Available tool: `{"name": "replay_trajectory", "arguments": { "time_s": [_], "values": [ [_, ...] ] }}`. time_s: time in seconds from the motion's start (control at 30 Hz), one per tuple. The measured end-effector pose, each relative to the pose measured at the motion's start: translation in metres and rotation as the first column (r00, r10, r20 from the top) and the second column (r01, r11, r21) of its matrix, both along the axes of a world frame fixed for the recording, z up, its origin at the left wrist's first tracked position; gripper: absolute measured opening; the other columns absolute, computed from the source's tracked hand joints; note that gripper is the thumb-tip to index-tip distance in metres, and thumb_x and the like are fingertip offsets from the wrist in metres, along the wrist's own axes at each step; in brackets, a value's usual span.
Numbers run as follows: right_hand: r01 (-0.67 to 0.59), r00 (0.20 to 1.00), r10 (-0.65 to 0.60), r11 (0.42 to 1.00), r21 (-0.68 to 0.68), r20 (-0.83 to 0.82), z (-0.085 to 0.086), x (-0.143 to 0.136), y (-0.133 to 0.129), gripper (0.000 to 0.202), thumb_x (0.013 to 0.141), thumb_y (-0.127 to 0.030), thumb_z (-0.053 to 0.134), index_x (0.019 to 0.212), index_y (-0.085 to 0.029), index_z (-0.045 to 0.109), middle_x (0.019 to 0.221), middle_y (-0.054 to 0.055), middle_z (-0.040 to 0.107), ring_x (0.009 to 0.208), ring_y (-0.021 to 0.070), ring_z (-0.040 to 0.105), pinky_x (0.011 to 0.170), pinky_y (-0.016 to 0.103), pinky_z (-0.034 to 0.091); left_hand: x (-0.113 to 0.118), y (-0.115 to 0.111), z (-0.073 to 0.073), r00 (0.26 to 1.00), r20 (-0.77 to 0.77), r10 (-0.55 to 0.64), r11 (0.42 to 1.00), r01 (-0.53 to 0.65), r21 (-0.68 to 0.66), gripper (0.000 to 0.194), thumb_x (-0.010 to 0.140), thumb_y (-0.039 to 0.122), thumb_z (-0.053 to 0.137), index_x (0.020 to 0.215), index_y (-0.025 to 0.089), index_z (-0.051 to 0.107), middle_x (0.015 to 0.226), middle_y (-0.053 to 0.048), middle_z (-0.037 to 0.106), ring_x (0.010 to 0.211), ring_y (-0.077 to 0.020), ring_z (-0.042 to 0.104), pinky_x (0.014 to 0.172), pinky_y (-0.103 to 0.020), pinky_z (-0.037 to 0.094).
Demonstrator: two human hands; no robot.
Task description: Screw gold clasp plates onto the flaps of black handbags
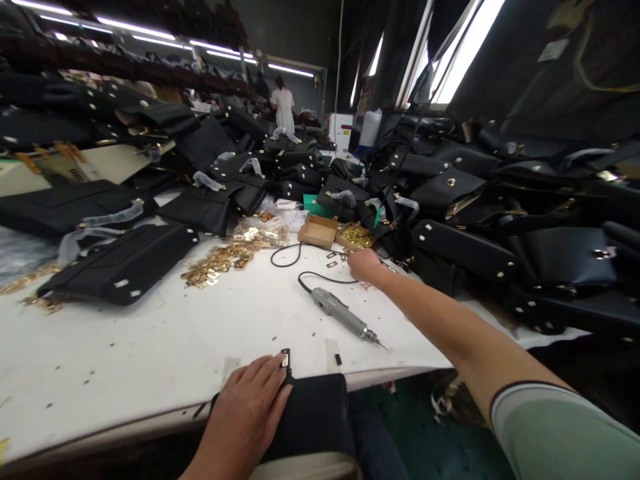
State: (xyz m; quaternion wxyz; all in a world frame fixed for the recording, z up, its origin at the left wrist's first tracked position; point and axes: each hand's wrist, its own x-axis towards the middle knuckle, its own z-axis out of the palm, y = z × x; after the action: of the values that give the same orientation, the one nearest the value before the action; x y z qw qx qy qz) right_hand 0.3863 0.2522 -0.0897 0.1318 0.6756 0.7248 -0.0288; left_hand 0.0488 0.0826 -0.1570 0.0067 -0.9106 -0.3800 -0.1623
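Note:
My left hand (250, 407) lies over a black leather bag (317, 410) at the table's front edge. Its fingers press on a strap end bearing a small metal fitting (285, 360), with the thumb along the near side. Stretched out across the table, my right hand (364, 265) is beside an open box of gold-coloured small parts (356, 235). Its fingertips are hidden behind the hand, so I cannot see what they hold. Between the hands, a grey electric screwdriver (343, 313) rests on the table, its bit toward the front edge. Several small rectangular metal plates (332, 265) lie left of my right hand.
An empty cardboard box (319, 231) stands beside the parts box. Gold metal fittings (220, 262) form a pile on the white table (200, 340). Black bags (125, 263) are heaped left, right and behind. A cable (287, 265) loops across the table. A person (284, 107) stands far back.

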Motion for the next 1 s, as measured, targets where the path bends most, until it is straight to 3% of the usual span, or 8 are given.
{"name": "replay_trajectory", "arguments": {
  "time_s": [0.1,0.17,0.2,0.27,0.33,0.43,0.7,1.0],
  "values": [
    [0.082,0.994,-0.073,0.99,0.116,-0.076,0.002,-0.007,-0.015,0.03,0.092,-0.021,0.05,0.109,-0.012,0.074,0.11,0.019,0.073,0.106,0.0296,0.066,0.086,0.035,0.049,0.001,-0.004,0.006,1.0,-0.001,0.016,0.998,-0.016,-0.066,0.025,0.096,0.023,0.052,0.113,0.022,0.07,0.131,-0.007,0.068,0.118,-0.028,0.062,0.093,-0.045,0.051],
    [0.118,0.946,-0.063,0.981,0.156,-0.317,0.0,-0.02,-0.035,0.035,0.095,-0.023,0.043,0.11,-0.015,0.073,0.106,0.012,0.074,0.098,0.0237,0.068,0.08,0.03,0.05,0.001,-0.006,0.009,1.0,0.014,0.019,0.993,-0.018,-0.113,0.026,0.097,0.023,0.051,0.114,0.022,0.07,0.132,-0.007,0.067,0.12,-0.0271,0.061,0.094,-0.045,0.05],
    [0.139,0.86,-0.048,0.98,0.142,-0.507,-0.002,-0.03,-0.047,0.034,0.095,-0.026,0.043,0.109,-0.016,0.073,0.101,0.009,0.075,0.092,0.021,0.068,0.077,0.028,0.05,0.001,-0.006,0.01,0.999,0.024,0.023,0.991,-0.02,-0.133,0.025,0.098,0.023,0.051,0.114,0.022,0.07,0.131,-0.007,0.067,0.12,-0.0268,0.06,0.094,-0.045,0.05],
    [0.15,0.514,-0.05,0.988,0.032,-0.857,-0.009,-0.055,-0.077,0.029,0.09,-0.031,0.053,0.104,-0.016,0.073,0.089,0.005,0.074,0.08,0.0177,0.069,0.07,0.026,0.052,0.0,-0.006,0.01,0.998,0.045,0.036,0.986,-0.028,-0.164,0.024,0.098,0.024,0.052,0.113,0.022,0.071,0.13,-0.006,0.068,0.119,-0.0262,0.06,0.094,-0.045,0.049],
    [0.098,0.207,-0.132,0.989,-0.114,-0.969,-0.019,-0.082,-0.106,0.025,0.084,-0.033,0.063,0.1,-0.016,0.073,0.082,0.004,0.073,0.074,0.0164,0.068,0.066,0.025,0.052,0.001,-0.005,0.01,0.996,0.067,0.051,0.982,-0.038,-0.187,0.023,0.098,0.025,0.054,0.111,0.022,0.071,0.128,-0.006,0.069,0.118,-0.0258,0.061,0.093,-0.045,0.048],
    [0.055,0.012,-0.27,0.962,-0.269,-0.963,-0.036,-0.115,-0.133,0.022,0.078,-0.032,0.071,0.093,-0.015,0.072,0.075,0.003,0.072,0.066,0.0143,0.066,0.061,0.024,0.052,0.002,-0.004,0.008,0.993,0.099,0.071,0.975,-0.048,-0.218,0.02,0.097,0.026,0.057,0.11,0.023,0.072,0.126,-0.005,0.07,0.117,-0.025,0.061,0.093,-0.045,0.048],
    [0.114,0.052,-0.432,0.898,-0.424,-0.901,-0.05,-0.139,-0.135,0.011,0.078,-0.016,0.068,0.089,-0.015,0.071,0.068,0.001,0.071,0.058,0.0119,0.065,0.053,0.02,0.05,0.002,-0.002,0.005,0.973,0.189,0.134,0.952,-0.073,-0.296,0.014,0.091,0.026,0.066,0.103,0.023,0.07,0.118,-0.005,0.072,0.115,-0.0248,0.061,0.097,-0.045,0.045],
    [0.064,0.317,-0.318,0.947,-0.315,-0.893,-0.047,-0.144,-0.134,0.013,0.077,-0.017,0.065,0.084,-0.017,0.076,0.059,-0.002,0.068,0.053,0.0104,0.061,0.054,0.019,0.045,0.002,-0.002,0.004,0.961,0.216,0.172,0.94,-0.094,-0.329,0.023,0.087,0.024,0.07,0.109,0.023,0.064,0.112,-0.005,0.07,0.109,-0.0243,0.062,0.095,-0.043,0.045]
  ]
}}
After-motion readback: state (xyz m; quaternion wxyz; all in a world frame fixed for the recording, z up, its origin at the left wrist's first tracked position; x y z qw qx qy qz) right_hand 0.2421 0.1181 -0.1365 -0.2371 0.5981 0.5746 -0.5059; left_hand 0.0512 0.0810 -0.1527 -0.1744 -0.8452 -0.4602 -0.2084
